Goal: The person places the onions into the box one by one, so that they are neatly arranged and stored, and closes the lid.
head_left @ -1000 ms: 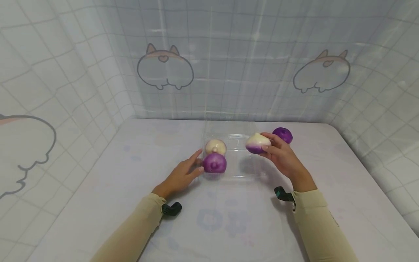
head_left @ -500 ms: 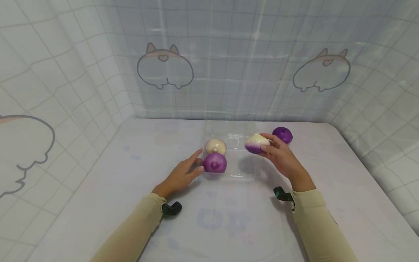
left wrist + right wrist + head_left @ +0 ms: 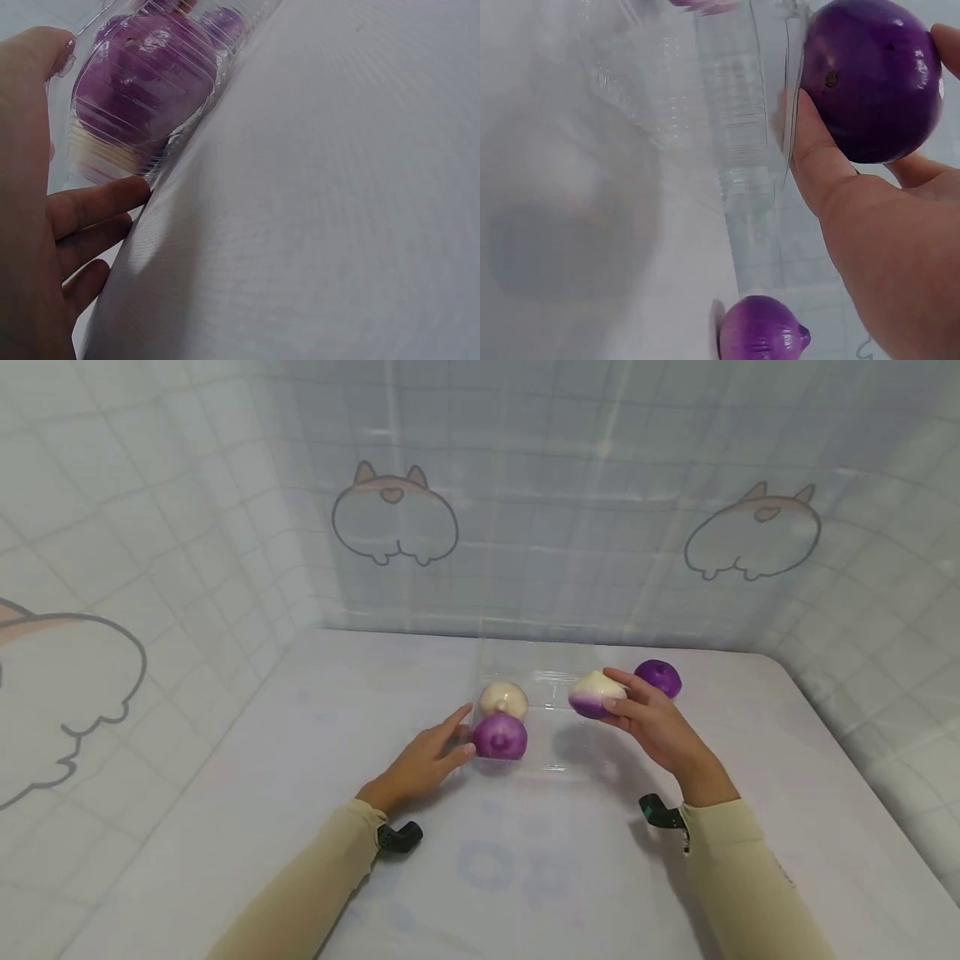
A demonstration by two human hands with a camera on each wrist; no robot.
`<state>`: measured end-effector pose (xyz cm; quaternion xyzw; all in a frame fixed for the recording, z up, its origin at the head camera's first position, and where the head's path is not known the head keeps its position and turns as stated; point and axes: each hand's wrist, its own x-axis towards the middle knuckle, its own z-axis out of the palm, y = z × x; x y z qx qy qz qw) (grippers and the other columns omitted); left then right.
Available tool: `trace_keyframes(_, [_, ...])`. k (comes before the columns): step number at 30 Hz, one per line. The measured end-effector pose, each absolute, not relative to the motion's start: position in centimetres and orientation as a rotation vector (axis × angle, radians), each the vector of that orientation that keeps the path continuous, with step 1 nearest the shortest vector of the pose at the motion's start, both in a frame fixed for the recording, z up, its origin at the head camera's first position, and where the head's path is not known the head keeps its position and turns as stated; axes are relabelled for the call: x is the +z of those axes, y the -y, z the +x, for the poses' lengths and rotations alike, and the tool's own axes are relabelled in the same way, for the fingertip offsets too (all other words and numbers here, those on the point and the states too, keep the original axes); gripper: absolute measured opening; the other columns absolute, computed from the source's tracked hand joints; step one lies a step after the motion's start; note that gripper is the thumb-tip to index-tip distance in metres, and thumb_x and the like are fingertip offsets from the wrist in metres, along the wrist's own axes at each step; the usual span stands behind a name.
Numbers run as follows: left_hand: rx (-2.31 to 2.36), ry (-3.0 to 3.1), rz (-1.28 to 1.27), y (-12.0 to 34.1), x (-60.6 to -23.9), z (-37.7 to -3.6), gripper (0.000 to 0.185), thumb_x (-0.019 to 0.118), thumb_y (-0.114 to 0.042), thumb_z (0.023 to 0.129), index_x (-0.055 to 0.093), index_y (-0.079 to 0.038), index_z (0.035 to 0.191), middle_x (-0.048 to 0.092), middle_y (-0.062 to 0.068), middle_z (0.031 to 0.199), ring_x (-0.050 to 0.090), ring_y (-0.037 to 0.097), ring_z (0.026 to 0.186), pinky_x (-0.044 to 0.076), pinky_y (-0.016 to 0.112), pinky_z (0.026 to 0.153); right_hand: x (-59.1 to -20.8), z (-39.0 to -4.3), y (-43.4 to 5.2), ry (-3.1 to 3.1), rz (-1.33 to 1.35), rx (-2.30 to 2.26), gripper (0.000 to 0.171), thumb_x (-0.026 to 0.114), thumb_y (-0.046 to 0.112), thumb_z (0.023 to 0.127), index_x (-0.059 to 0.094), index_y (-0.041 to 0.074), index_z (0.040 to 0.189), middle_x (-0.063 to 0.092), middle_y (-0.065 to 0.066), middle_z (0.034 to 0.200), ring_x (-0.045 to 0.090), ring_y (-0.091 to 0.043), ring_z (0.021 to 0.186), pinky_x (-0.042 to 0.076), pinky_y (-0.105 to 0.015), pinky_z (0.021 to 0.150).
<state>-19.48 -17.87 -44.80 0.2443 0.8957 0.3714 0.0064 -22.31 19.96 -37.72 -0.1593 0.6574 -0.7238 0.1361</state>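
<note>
My right hand (image 3: 660,731) holds a white and purple onion (image 3: 595,695) between thumb and fingers, above the right part of a clear plastic box (image 3: 555,752). In the right wrist view, the purple underside of this onion (image 3: 874,82) is beside the box's clear edge (image 3: 789,97). Two onions lie in the box's left part: a cream one (image 3: 504,697) behind and a purple one (image 3: 500,739) in front. My left hand (image 3: 420,764) rests against the box's left side, thumb and fingers spread. In the left wrist view, its index finger (image 3: 105,201) touches the box's lower edge.
Another purple onion (image 3: 658,678) lies on the table behind my right hand. The box's transparent lid (image 3: 536,653) stands open toward the back. A tiled-pattern curtain (image 3: 570,527) surrounds the white tabletop (image 3: 300,760) at the back and sides.
The head view has shifted a little, so everything appears slightly further right. Both hands, the held onion and the box keep nearly the same positions relative to each other.
</note>
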Motion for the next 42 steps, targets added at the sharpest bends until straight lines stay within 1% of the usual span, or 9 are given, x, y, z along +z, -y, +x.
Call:
trace_keyframes(4, [1.153, -2.798, 0.81, 17.9, -44.6, -19.6, 0.072, 0.048, -0.049, 0.104, 0.017, -0.022, 0.163, 0.059, 0.006, 0.141, 0.042, 0.028, 0.14, 0.029, 0.056, 0.114, -37.5, -22.4, -20.1, -1.957, -0.495, -1.997, 0.066, 0.054, 0.005, 0.1, 0.021, -0.002, 0.157, 0.026, -0.019, 0.154, 0.046, -0.018, 0.125, 0.049, -0.024, 0.096])
trace_keyframes(7, [1.154, -2.796, 0.833, 18.1, -44.5, -19.7, 0.071, 0.048, -0.046, 0.105, 0.017, -0.019, 0.162, 0.059, 0.007, 0.141, 0.043, 0.029, 0.139, 0.029, 0.055, 0.114, -37.3, -22.6, -20.0, -2.014, -0.53, -1.9, 0.067, 0.056, 0.008, 0.1, 0.024, -0.002, 0.157, 0.03, -0.019, 0.153, 0.046, -0.019, 0.126, 0.048, -0.023, 0.097])
trace_keyframes(14, [1.167, -2.791, 0.805, 18.1, -44.9, -19.7, 0.07, 0.047, -0.048, 0.104, 0.017, -0.023, 0.163, 0.057, 0.007, 0.142, 0.041, 0.029, 0.141, 0.029, 0.055, 0.114, -36.7, -23.0, -19.8, -2.114, -0.581, -1.726, 0.063, 0.062, 0.014, 0.098, 0.035, 0.001, 0.153, 0.041, -0.017, 0.148, 0.05, -0.024, 0.125, 0.048, -0.026, 0.098])
trace_keyframes(17, [1.178, -2.787, 0.814, 18.0, -44.9, -19.7, 0.071, 0.047, -0.048, 0.104, 0.017, -0.022, 0.163, 0.058, 0.008, 0.142, 0.042, 0.03, 0.14, 0.029, 0.056, 0.113, -36.3, -23.3, -19.8, -2.167, -0.61, -1.65, 0.063, 0.063, 0.019, 0.098, 0.037, 0.005, 0.153, 0.044, -0.014, 0.146, 0.051, -0.026, 0.125, 0.047, -0.032, 0.101])
trace_keyframes(22, [1.186, -2.785, 0.825, 17.8, -44.8, -19.7, 0.071, 0.048, -0.048, 0.104, 0.018, -0.022, 0.162, 0.059, 0.008, 0.14, 0.044, 0.029, 0.138, 0.031, 0.055, 0.113, -35.6, -23.8, -20.0, -2.282, -0.629, -1.493, 0.069, 0.069, 0.031, 0.095, 0.038, 0.016, 0.155, 0.044, -0.004, 0.15, 0.047, -0.029, 0.132, 0.037, -0.051, 0.108])
trace_keyframes(24, [1.194, -2.782, 0.83, 17.8, -44.7, -19.7, 0.071, 0.049, -0.047, 0.104, 0.018, -0.022, 0.162, 0.06, 0.008, 0.14, 0.045, 0.029, 0.138, 0.031, 0.055, 0.113, -35.2, -23.9, -20.0, -2.3, -0.63, -1.451, 0.072, 0.071, 0.033, 0.093, 0.039, 0.02, 0.156, 0.043, -0.002, 0.151, 0.047, -0.031, 0.133, 0.035, -0.056, 0.109])
trace_keyframes(29, [1.196, -2.788, 0.839, 17.8, -44.7, -19.6, 0.071, 0.05, -0.046, 0.104, 0.019, -0.02, 0.162, 0.061, 0.008, 0.138, 0.047, 0.029, 0.136, 0.032, 0.055, 0.113, -34.7, -24.3, -19.9, -2.327, -0.643, -1.366, 0.074, 0.073, 0.036, 0.091, 0.038, 0.027, 0.156, 0.044, -0.001, 0.15, 0.052, -0.03, 0.129, 0.035, -0.058, 0.109])
trace_keyframes(38, [1.184, -2.802, 0.831, 17.9, -44.7, -19.7, 0.071, 0.051, -0.045, 0.104, 0.019, -0.02, 0.162, 0.061, 0.01, 0.138, 0.047, 0.029, 0.136, 0.032, 0.054, 0.113, -34.6, -24.9, -19.6, -2.343, -0.638, -1.361, 0.075, 0.074, 0.035, 0.091, 0.038, 0.024, 0.156, 0.042, -0.003, 0.153, 0.05, -0.032, 0.131, 0.035, -0.059, 0.108])
trace_keyframes(42, [1.188, -2.797, 0.834, 18.0, -44.6, -19.6, 0.071, 0.051, -0.043, 0.104, 0.019, -0.019, 0.162, 0.061, 0.01, 0.138, 0.047, 0.03, 0.136, 0.032, 0.055, 0.112, -34.8, -25.3, -19.5, -2.369, -0.62, -1.349, 0.077, 0.076, 0.031, 0.09, 0.038, 0.017, 0.156, 0.041, -0.006, 0.153, 0.048, -0.034, 0.132, 0.038, -0.057, 0.107])
